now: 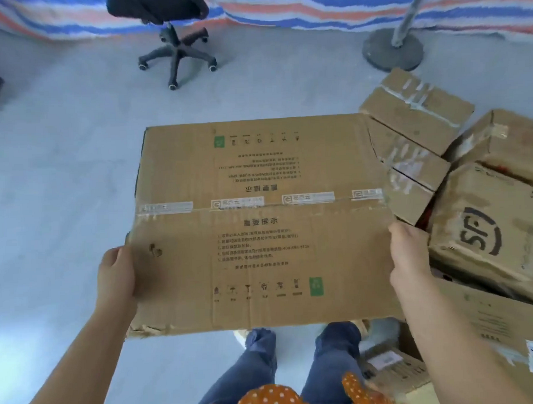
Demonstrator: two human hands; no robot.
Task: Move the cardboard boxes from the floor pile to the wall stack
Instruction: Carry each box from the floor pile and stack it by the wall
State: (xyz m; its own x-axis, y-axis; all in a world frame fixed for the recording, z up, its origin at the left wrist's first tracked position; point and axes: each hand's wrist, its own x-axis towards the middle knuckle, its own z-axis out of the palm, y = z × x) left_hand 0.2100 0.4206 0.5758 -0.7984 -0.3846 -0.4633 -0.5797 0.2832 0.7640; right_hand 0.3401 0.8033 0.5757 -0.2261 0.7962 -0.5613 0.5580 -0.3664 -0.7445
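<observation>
Brown corrugated cardboard, a large flat-topped box with printed text and taped seam (260, 220), is held in the air above the grey floor (62, 178), in front of the person's legs in blue jeans (295, 361). The left hand (116, 276) grips the box's left edge, thumb on top; the right hand (409, 254) grips the right edge w/ fingers curled round it. So both hands are grasping the box, none is free.

Step in hand, as I judge: the carry phase, box already lifted off the floor pile, not yet put on the wall stack. The wall stack is not visible here, so the next move probably calls for turning the body to find it, keeping the box level.

Around: the floor pile of other cardboard boxes is at the right side, incl. a long taped box (413, 127) touching the held box's far right corner, and a dented box with an "SF" logo (484, 233) just beside the right hand. Far across the floor stand a black office chair on castors (175, 54) and a round grey stand base (393, 50), before a striped blue-red-white tarp (313, 9). The pile at the right could catch the box's corner; the chair and base are well apart but may lie on the walking path.
</observation>
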